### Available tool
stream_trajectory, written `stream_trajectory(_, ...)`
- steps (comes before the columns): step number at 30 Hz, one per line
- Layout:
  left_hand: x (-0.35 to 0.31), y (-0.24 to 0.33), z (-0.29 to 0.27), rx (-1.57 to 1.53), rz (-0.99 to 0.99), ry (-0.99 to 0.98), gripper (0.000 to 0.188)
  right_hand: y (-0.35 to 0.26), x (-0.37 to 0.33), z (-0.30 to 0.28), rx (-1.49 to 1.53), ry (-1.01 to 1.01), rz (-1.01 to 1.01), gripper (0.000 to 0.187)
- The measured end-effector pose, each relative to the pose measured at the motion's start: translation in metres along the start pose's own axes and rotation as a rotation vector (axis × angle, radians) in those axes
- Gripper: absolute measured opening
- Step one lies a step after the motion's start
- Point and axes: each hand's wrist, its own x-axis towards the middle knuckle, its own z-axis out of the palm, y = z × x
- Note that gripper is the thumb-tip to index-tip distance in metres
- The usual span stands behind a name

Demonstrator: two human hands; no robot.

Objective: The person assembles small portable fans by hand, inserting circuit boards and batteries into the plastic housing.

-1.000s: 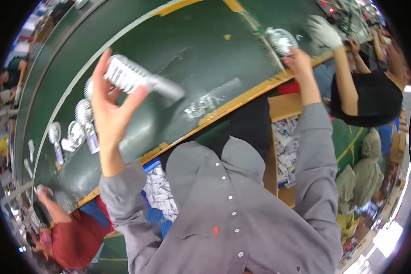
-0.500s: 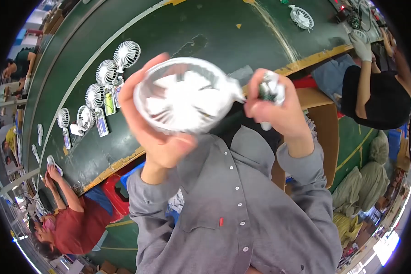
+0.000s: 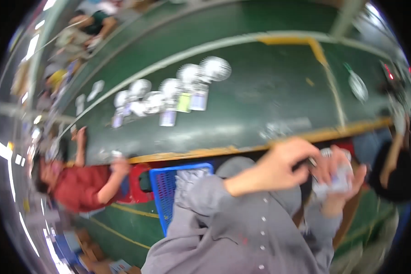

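"Where was the blurred whitish object (image 3: 341, 178)?"
"Just this side of the long flat green workbench (image 3: 251, 109), clamped in the bare right hand (image 3: 345, 192)"
"And the bare left hand (image 3: 290, 162)?"
"Beside it, fingers curled; whether gripping, I couldn't tell"

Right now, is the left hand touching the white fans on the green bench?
Apart. The head view shows a broad stretch of green bench between the left hand and the white fans, which lie farther back to its left.
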Motion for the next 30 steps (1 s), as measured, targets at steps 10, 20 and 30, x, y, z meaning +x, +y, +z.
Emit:
stream_trajectory(10,-0.021,0.011,-0.001,0.685,0.470,-0.175,0.019,0.015,-0.020,-0.011,-0.711,0.100,0.333,0.007)
stream_trajectory(20,-0.038,0.017,-0.008,0.422,0.232,-0.108,0.014,0.002,-0.024,0.012,-0.911,0.083,0.483,0.014)
stream_trajectory(30,-0.007,0.024,-0.069,-0.509,0.029,0.215,0.017,-0.017,-0.289,-0.317,-1.072,1.123,0.543,0.037)
